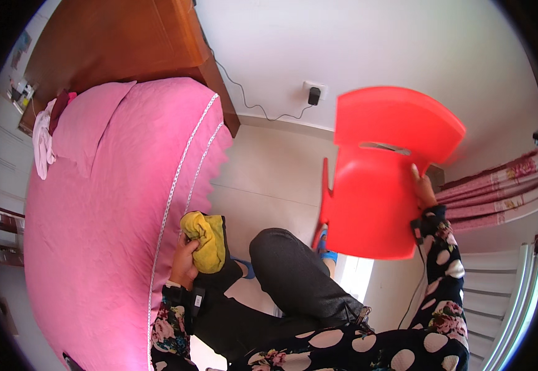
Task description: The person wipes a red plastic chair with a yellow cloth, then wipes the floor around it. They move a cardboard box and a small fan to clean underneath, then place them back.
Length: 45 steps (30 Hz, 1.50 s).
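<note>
Two bare hands are in view, each with something in its grip. The left hand [184,263] holds a bunched yellow cloth [208,242] with a dark border, its fingers closed around the cloth's left side, just beside the edge of the bed. The right hand [425,188] grips the right edge of a red chair [371,204], near where the backrest meets the seat; its thumb lies along the upper face, and I cannot tell how the hidden fingers sit underneath. The chair is in front of the person and to the right, with a slot below its curved backrest. At the left, a pink cover [114,216] with white trim spreads over the bed, below a brown wooden headboard [114,43]. A black plug [314,96] sits in the wall socket, its cord trailing left. Pink curtains [498,191] hang at the right, and blue slippers [325,247] show by the chair and left leg.
</note>
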### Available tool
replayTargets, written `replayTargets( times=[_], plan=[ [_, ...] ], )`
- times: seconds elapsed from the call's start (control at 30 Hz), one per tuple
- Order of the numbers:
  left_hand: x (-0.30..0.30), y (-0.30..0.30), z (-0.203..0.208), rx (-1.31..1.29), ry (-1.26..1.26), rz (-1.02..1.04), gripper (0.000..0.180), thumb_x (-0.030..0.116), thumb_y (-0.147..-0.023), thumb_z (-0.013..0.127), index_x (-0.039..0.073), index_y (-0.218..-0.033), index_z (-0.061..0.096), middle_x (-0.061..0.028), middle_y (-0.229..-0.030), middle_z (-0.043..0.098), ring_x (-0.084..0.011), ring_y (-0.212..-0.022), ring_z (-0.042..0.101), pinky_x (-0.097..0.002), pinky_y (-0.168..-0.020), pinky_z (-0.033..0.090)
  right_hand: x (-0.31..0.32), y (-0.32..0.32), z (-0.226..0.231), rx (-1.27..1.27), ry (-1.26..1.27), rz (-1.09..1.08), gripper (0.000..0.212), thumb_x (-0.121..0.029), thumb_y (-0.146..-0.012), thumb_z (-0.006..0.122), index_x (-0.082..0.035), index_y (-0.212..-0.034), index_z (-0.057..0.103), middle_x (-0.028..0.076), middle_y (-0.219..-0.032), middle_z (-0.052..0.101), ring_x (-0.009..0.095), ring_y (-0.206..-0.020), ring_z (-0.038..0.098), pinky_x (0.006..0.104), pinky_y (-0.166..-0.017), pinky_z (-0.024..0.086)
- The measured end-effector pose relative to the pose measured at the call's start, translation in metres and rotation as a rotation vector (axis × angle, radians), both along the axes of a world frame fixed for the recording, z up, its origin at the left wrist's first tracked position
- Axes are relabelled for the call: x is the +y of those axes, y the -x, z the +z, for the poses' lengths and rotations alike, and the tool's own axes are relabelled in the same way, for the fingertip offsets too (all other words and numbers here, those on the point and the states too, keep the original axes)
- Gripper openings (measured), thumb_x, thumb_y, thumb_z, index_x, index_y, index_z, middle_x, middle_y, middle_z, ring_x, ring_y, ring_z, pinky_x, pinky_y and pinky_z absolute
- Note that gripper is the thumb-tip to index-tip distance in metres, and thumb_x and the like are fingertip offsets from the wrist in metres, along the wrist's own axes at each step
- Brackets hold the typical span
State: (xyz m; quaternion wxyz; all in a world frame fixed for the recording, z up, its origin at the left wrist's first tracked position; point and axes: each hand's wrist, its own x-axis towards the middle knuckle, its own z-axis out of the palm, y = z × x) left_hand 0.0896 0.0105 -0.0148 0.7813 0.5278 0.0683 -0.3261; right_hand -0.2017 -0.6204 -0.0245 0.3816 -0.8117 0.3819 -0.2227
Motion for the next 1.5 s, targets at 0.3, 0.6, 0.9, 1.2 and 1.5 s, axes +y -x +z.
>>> replayTargets(
  times=[0.3, 0.6, 0.9, 1.2, 1.5],
  plan=[
    [0.002, -0.001, 0.009, 0.033, -0.042, -0.082, 0.061, -0.007, -0.075, 0.048, 0.002, -0.134, 0.041, -0.0126, -0.124, 0.054, -0.0278, -0.113, 0.057, -0.0394, -0.097, 0.048, 0.043, -0.266, -0.145, 0.296, -0.021, -0.112, 0.084, -0.073, -0.087, 0.036, 0.003, -0.093, 0.068, 0.035, -0.086, 0.063, 0.047, -0.090, 0.062, 0.0528, -0.076, 0.047],
    [0.008, 0.009, 0.017, 0.126, -0.210, 0.033, 0.065, -0.007, -0.074, 0.049, 0.002, -0.136, 0.036, -0.0152, -0.126, 0.052, -0.0292, -0.116, 0.055, -0.0410, -0.098, 0.047, 0.078, -0.418, -0.191, -0.006, 0.124, 0.013, 0.060, -0.057, -0.095, 0.040, -0.003, -0.110, 0.063, 0.031, -0.091, 0.065, 0.046, -0.088, 0.062, 0.0523, -0.072, 0.048],
    [-0.010, 0.002, 0.023, 0.068, -0.125, 0.006, 0.062, -0.006, -0.074, 0.046, -0.001, -0.135, 0.038, -0.0161, -0.126, 0.052, -0.0288, -0.113, 0.057, -0.0393, -0.096, 0.048, 0.107, -0.326, -0.191, -0.215, 0.010, 0.070, 0.052, -0.045, -0.089, 0.061, 0.003, -0.110, 0.059, 0.025, -0.108, 0.061, 0.040, -0.101, 0.058, 0.0448, -0.089, 0.046],
    [-0.030, -0.013, 0.009, 0.059, -0.250, -0.098, 0.054, 0.001, -0.084, 0.049, 0.004, -0.137, 0.038, -0.0132, -0.128, 0.051, -0.0273, -0.112, 0.057, -0.0396, -0.096, 0.048, -0.036, -0.013, -0.205, 0.458, 0.388, -0.773, 0.077, -0.051, -0.074, 0.075, 0.003, -0.123, 0.050, 0.027, -0.119, 0.055, 0.042, -0.112, 0.051, 0.0455, -0.096, 0.041],
    [-0.092, -0.030, -0.001, 0.076, -0.258, -0.209, 0.054, 0.001, -0.085, 0.049, 0.005, -0.137, 0.037, -0.0133, -0.127, 0.053, -0.0275, -0.110, 0.058, -0.0404, -0.093, 0.050, -0.128, 0.042, -0.208, 0.588, 0.125, -0.670, 0.098, -0.049, -0.068, 0.078, -0.021, -0.147, 0.028, 0.029, -0.146, 0.028, 0.049, -0.131, 0.033, 0.0565, -0.102, 0.034]
  ],
)
